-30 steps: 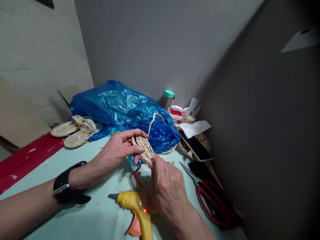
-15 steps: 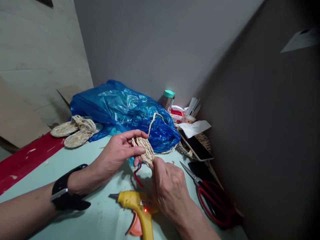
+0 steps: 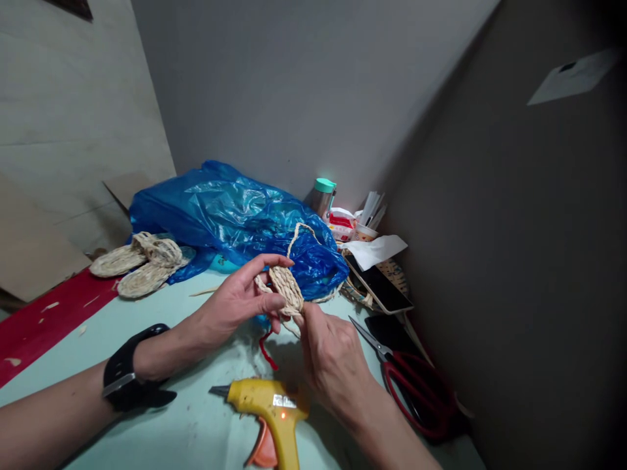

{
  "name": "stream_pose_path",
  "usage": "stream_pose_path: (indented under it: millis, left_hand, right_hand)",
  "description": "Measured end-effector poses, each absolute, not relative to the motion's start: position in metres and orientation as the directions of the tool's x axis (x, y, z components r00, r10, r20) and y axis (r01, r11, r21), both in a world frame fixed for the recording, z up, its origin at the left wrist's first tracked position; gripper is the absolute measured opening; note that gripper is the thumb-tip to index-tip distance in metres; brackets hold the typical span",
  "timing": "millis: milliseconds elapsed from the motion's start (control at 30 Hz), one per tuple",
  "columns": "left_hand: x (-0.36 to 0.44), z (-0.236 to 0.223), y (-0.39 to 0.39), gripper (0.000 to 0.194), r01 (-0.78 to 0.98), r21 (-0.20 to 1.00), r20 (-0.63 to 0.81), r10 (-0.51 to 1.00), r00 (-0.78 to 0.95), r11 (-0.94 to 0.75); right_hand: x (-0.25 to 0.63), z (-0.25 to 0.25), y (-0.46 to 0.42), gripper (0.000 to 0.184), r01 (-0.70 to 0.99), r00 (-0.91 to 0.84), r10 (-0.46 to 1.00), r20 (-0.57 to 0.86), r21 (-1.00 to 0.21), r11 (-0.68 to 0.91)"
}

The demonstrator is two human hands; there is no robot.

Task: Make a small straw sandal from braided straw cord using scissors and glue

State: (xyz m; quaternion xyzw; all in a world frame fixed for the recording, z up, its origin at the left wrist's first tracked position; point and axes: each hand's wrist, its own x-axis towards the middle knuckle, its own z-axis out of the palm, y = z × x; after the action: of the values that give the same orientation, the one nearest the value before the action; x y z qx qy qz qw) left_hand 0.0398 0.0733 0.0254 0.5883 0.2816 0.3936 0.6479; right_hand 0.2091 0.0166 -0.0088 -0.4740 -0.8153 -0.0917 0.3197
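Note:
Between my two hands is a small oval woven from pale braided straw cord (image 3: 286, 287). My left hand (image 3: 249, 292), with a black watch on its wrist, holds the oval between thumb and fingers. My right hand (image 3: 329, 346) is closed on the oval's near right edge, its fingertips partly hidden. A length of the cord loops up behind the piece toward a blue plastic bag (image 3: 235, 209). Below my hands lies a yellow hot glue gun (image 3: 269, 401) with an orange trigger and a lit red light. A short red string (image 3: 267, 352) hangs or lies under the piece.
Red-handled scissors (image 3: 416, 388) lie to the right, near a phone (image 3: 381, 287) resting on a woven basket. A pair of small straw slippers (image 3: 144, 274) sits at the left. Behind stand a green-lidded bottle (image 3: 323, 196) and a cup of white sticks (image 3: 367, 230).
The straw oval has tilted between my hands, and a loose cord end now shows at its left. The whole view has shifted slightly. Both hands keep their hold.

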Motion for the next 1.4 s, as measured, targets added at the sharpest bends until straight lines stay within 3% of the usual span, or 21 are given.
stream_pose_path:
  millis: [133, 400, 500, 700, 833, 1233, 1400]
  left_hand:
    - [0.041, 0.020, 0.074, 0.066, -0.221, 0.975, 0.147, 0.809, 0.569, -0.022]
    - [0.040, 0.021, 0.071, 0.061, -0.177, 0.984, 0.117, 0.807, 0.578, -0.016]
    - [0.041, 0.024, 0.069, 0.046, -0.111, 0.992, 0.106, 0.845, 0.523, -0.056]
    - [0.041, 0.028, 0.066, 0.035, -0.113, 0.985, 0.168, 0.882, 0.440, -0.132]
    - [0.037, 0.025, 0.069, 0.031, -0.120, 0.975, 0.220, 0.875, 0.431, -0.186]
    - [0.033, 0.028, 0.075, 0.031, -0.043, 0.966, 0.251, 0.889, 0.384, -0.254]
    - [0.035, 0.029, 0.076, 0.030, -0.074, 0.954, 0.297, 0.886, 0.356, -0.290]
  right_hand:
    - [0.208, -0.007, 0.014, 0.023, 0.843, -0.359, 0.690, 0.628, -0.100, 0.529]
    - [0.210, -0.005, 0.014, 0.023, 0.827, -0.402, 0.727, 0.557, -0.118, 0.549]
    - [0.208, -0.003, 0.014, 0.022, 0.781, -0.378, 0.743, 0.553, -0.241, 0.577]
    - [0.202, 0.006, 0.009, 0.019, 0.569, -0.182, 0.861, 0.475, -0.663, 0.487]
    - [0.199, 0.011, 0.007, 0.010, 0.436, -0.112, 0.915, 0.387, -0.809, 0.395]
    - [0.202, 0.006, 0.006, 0.024, 0.149, -0.076, 0.961, 0.266, -0.950, 0.274]
    - [0.197, 0.010, 0.003, 0.020, 0.100, -0.132, 0.957, 0.259, -0.957, 0.272]
